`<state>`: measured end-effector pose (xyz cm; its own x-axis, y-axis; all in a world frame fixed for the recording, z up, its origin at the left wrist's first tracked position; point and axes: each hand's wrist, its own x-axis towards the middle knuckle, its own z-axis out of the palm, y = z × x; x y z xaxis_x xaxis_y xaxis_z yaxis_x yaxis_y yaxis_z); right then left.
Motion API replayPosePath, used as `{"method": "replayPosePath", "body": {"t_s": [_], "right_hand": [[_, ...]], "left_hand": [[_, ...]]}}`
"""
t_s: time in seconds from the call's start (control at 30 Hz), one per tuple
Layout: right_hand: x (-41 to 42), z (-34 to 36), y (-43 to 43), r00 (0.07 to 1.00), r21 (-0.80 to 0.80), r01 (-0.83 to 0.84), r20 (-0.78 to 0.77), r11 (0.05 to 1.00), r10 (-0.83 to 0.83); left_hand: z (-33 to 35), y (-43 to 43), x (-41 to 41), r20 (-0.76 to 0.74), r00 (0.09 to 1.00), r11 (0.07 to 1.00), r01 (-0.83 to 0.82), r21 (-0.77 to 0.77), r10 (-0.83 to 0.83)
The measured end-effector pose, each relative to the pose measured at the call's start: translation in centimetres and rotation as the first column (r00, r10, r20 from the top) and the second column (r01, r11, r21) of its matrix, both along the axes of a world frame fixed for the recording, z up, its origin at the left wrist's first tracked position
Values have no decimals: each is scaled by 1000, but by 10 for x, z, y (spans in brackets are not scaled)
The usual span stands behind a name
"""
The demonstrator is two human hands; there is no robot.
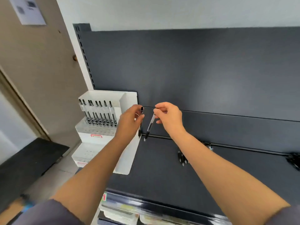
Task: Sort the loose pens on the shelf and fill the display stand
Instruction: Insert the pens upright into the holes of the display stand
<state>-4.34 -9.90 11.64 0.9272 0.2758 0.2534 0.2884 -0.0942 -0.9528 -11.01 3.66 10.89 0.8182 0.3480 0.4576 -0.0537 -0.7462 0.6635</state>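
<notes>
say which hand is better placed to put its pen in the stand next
Left, likely. The left hand grips its pen right beside the stand, while the right hand pinches a second pen farther out over the shelf, with the left hand between it and the stand.

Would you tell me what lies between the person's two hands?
In the head view, only the two held pens: the left hand grips a dark pen, the right hand pinches a clear pen; behind them, the bare back panel.

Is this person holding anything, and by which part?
Yes, a pen in each hand. The left hand grips a dark pen around its middle; the right hand pinches a clear pen near its top end.
</notes>
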Motion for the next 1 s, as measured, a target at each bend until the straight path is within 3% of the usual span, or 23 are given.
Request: {"method": "replayPosePath", "body": {"t_s": [0.27, 0.67, 0.87, 1.0], "right_hand": [[-15, 32, 80, 968, -68, -11, 249, 998, 28], [13, 21, 154, 942, -357, 111, 335, 927, 16], [19, 20, 168, 904, -626, 168, 407, 761, 135], [22, 13, 176, 860, -704, 234, 472, 671, 194]], "left_hand": [[31, 82, -35, 158, 978, 988, -122, -96, 136], [19, 147, -3, 84, 995, 995, 54, -80, -48], [12, 158, 3, 116, 990, 991, 97, -93, -86], [11, 163, 2, 130, 988, 989, 102, -110, -88]]}}
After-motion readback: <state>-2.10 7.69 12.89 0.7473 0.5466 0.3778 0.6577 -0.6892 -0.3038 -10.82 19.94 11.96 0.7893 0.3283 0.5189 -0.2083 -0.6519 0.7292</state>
